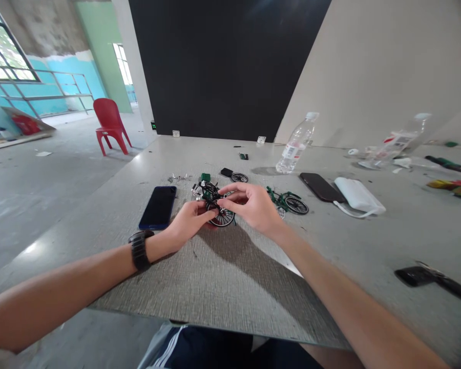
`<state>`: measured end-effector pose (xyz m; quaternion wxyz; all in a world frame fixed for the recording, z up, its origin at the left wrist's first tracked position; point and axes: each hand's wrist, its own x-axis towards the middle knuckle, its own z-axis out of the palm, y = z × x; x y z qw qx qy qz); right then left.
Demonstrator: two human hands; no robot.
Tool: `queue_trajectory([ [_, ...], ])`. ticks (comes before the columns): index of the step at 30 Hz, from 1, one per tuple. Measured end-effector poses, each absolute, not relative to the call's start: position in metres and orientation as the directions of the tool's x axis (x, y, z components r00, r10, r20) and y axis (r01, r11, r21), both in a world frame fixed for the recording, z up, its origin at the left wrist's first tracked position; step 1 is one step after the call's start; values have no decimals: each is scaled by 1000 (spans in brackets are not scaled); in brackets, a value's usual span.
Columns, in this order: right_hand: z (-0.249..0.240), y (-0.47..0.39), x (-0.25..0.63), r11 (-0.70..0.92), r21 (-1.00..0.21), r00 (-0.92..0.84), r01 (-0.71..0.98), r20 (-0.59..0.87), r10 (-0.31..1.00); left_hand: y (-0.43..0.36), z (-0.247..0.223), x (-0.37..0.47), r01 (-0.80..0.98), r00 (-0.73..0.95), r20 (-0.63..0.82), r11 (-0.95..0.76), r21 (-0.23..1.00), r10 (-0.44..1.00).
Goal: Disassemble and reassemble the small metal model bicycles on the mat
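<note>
A small black model bicycle [223, 217] is held between my two hands over the middle of the table. My left hand [192, 219], with a black watch on the wrist, grips it from the left near the spoked wheel. From the right, my right hand [253, 205] pinches at the bicycle's upper frame, thumb and fingers close together. Any small part between those fingertips is hidden. Just right of my right hand lies a partly built green model bicycle [282, 197] with one wheel. Behind my hands are a loose spoked wheel [239, 177] and a small green piece [205, 177].
Left of my hands lies a phone [158, 207]. Small silvery parts [179, 177] are scattered behind it. To the right are a plastic bottle [297, 143], a dark phone [321, 187], a white power bank [359, 196] with a cable, and a black-handled tool [434, 279].
</note>
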<state>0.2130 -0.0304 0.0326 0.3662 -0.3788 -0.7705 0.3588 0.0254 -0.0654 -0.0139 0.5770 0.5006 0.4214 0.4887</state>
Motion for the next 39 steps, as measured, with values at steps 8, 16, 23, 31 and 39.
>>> queue_trajectory([
  [8, 34, -32, 213, 473, -817, -446, 330, 307, 841, -66, -12, 25, -129, 167, 4, 18, 991, 986],
  [16, 32, -30, 212, 497, -800, -445, 336, 330, 832, -67, -11, 25, -75, 146, 18, -7, 997, 989],
  [23, 42, -28, 221, 522, -754, -404, 398, 366, 838, -69, -8, 25, -83, 149, 9, 4, 997, 989],
  [31, 40, -18, 229, 563, -683, -398, 465, 406, 822, -68, -11, 25, -68, 150, 25, -15, 998, 988],
  [39, 40, -26, 220, 479, -728, -488, 490, 225, 843, -70, -10, 25, -81, 67, 29, -23, 996, 997],
])
